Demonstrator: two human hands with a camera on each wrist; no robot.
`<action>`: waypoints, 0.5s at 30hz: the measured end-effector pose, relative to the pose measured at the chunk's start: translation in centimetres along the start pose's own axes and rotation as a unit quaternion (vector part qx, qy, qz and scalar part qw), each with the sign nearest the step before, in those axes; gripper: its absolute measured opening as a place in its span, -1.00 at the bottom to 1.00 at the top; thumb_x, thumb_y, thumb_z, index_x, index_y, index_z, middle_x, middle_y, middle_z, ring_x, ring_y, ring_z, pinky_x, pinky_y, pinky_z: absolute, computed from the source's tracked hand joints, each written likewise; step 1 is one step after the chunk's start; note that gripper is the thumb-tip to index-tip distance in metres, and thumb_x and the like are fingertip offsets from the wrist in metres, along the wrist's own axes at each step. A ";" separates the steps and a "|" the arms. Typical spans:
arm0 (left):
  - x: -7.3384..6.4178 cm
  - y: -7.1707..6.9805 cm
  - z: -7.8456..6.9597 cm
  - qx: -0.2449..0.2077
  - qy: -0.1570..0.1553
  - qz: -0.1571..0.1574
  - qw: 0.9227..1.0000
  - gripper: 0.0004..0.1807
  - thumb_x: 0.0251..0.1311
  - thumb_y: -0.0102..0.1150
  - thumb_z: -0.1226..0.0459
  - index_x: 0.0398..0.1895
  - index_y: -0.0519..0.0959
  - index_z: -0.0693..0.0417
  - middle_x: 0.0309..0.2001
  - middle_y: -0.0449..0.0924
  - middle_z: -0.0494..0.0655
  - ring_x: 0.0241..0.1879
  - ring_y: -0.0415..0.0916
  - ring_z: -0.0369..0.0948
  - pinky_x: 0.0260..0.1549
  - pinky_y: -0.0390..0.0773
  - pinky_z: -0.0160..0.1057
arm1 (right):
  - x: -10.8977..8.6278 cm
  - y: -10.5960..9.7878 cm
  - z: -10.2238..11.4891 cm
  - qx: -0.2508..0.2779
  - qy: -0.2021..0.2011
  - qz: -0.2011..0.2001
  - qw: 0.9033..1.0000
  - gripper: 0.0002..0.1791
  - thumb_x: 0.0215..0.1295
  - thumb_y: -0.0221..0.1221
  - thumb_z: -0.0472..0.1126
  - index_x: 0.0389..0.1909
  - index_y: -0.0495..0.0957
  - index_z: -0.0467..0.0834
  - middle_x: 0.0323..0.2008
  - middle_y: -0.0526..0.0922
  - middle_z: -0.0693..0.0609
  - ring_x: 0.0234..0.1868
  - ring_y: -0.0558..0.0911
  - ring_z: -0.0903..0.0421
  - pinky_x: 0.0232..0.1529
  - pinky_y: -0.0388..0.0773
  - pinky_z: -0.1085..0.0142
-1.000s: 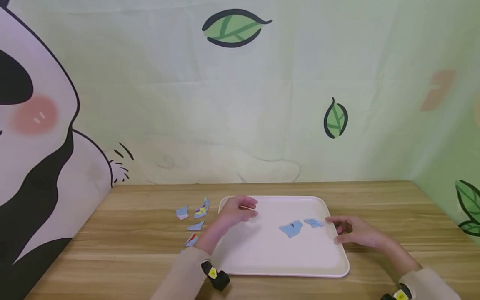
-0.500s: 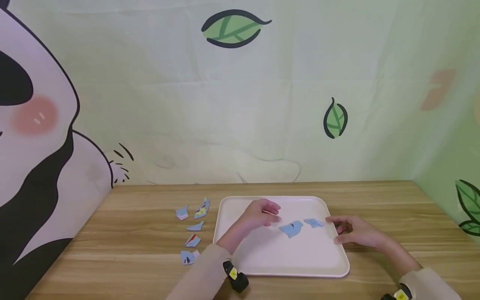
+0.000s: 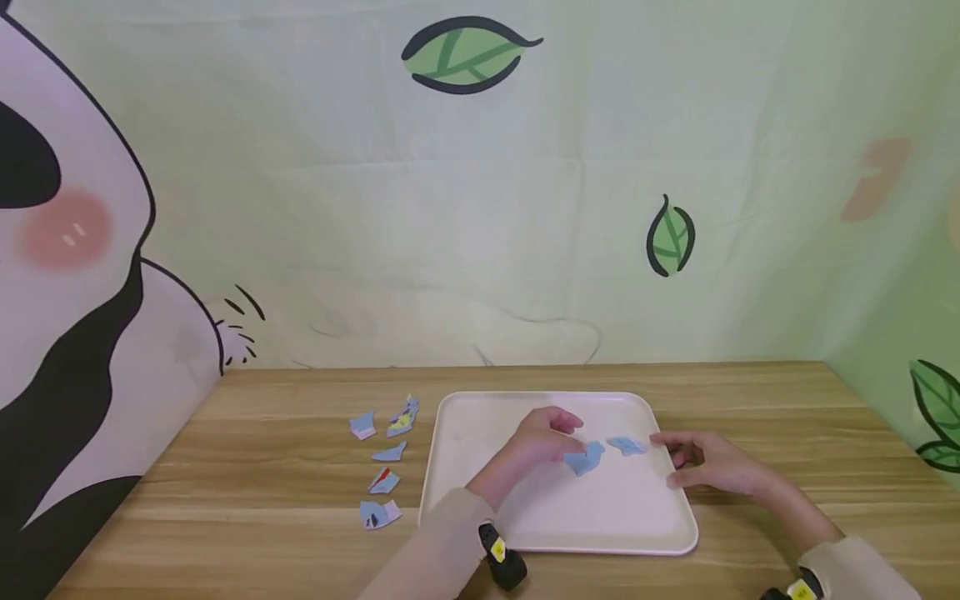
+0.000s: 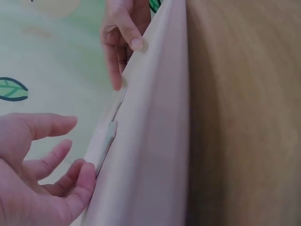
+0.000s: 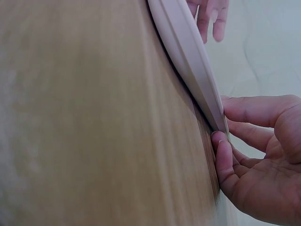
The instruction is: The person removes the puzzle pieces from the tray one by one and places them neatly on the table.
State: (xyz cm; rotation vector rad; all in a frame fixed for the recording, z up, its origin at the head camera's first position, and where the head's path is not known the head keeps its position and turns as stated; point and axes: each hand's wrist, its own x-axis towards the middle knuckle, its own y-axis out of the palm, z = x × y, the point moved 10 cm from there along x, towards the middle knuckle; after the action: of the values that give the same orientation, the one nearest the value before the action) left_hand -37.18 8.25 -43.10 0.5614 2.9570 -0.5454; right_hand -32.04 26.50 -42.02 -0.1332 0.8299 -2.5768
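My left hand is over the white tray, with its thumb at the left end of a blue puzzle piece and partly covering it. In the left wrist view the thumb tip meets or nearly meets that piece, while the other fingers are spread loosely. A second blue piece lies flat to its right. At the tray's right rim, my right hand rests its forefinger and thumb tips against the edge. The right wrist view shows these fingertips touching the rim.
Left of the tray, several puzzle pieces lie on the wooden table: a yellow-patterned one, a red-marked one, and a blue one with pink among them. A fabric backdrop printed with leaves and a panda stands behind.
My left hand has moved right across the tray, from its left side to the larger blue puzzle piece. The right hand has stayed at the rim. The tray's pieces look unmoved.
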 end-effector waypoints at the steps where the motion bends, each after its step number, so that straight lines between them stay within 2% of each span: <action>1: 0.0 0.0 -0.1 0.011 0.005 -0.003 1.000 -0.68 -0.14 0.35 0.37 -0.23 0.58 0.17 -0.34 0.46 -0.11 -0.40 0.37 -0.26 -0.46 0.49 -0.38 | 0.0 0.0 0.0 0.000 -0.001 -0.001 1.000 -0.29 -0.03 0.29 -0.29 0.12 0.26 -0.53 -0.32 0.46 -0.08 -0.32 0.41 0.19 -0.37 0.40 0.45; 5: -0.1 0.3 -0.6 0.075 0.038 -0.013 0.996 -0.69 -0.18 0.36 0.38 -0.26 0.58 0.16 -0.38 0.46 -0.13 -0.40 0.33 -0.29 -0.39 0.43 -0.41 | 0.1 0.0 0.0 -0.002 -0.006 -0.002 1.000 -0.30 -0.03 0.29 -0.30 0.11 0.27 -0.54 -0.32 0.46 -0.08 -0.33 0.41 0.22 -0.37 0.40 0.45; 8: -0.3 0.6 -1.1 0.125 0.057 -0.017 0.990 -0.69 -0.20 0.37 0.37 -0.28 0.58 0.13 -0.40 0.45 -0.16 -0.40 0.31 -0.30 -0.36 0.38 -0.42 | 0.1 0.0 0.0 -0.001 -0.007 -0.001 1.000 -0.30 -0.03 0.29 -0.29 0.11 0.27 -0.54 -0.32 0.46 -0.07 -0.33 0.41 0.23 -0.37 0.40 0.45; 15: -0.9 1.5 -2.0 0.200 0.086 -0.013 0.976 -0.64 -0.32 0.33 0.47 -0.30 0.57 0.11 -0.41 0.47 -0.16 -0.41 0.34 -0.29 -0.38 0.37 -0.41 | 0.1 0.0 -0.1 0.002 -0.008 -0.002 1.000 -0.31 -0.03 0.29 -0.31 0.11 0.27 -0.53 -0.33 0.46 -0.07 -0.33 0.40 0.24 -0.38 0.39 0.46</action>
State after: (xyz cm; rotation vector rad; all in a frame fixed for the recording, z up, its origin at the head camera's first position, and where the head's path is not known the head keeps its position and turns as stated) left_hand -35.80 9.96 -41.57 0.6295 3.0277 -1.1662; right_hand -32.12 26.52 -42.10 -0.1545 0.8195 -2.5771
